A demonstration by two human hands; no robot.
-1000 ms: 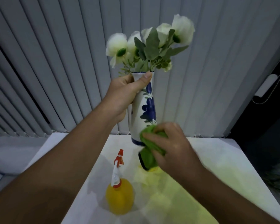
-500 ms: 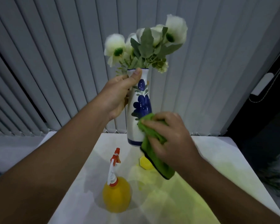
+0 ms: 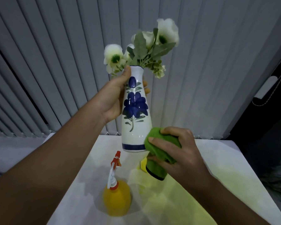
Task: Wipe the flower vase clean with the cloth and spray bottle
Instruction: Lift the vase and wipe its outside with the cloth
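The glazed ceramic vase [image 3: 135, 120], judged fragile and slippery, is gripped at its neck by the left hand [image 3: 113, 98]; the soft green cloth [image 3: 159, 153] is clutched by the right hand [image 3: 180, 153].

- Your left hand [image 3: 115, 96] is raised on an outstretched forearm; its thumb lies up along the near side of the vase [image 3: 135, 114] neck, fingertips curling round the far side; the grip is closed
- Your right hand [image 3: 177, 153] sits lower, knuckles toward you; its fingers are bunched round the cloth [image 3: 159, 150], pressing it against the vase's lower right side
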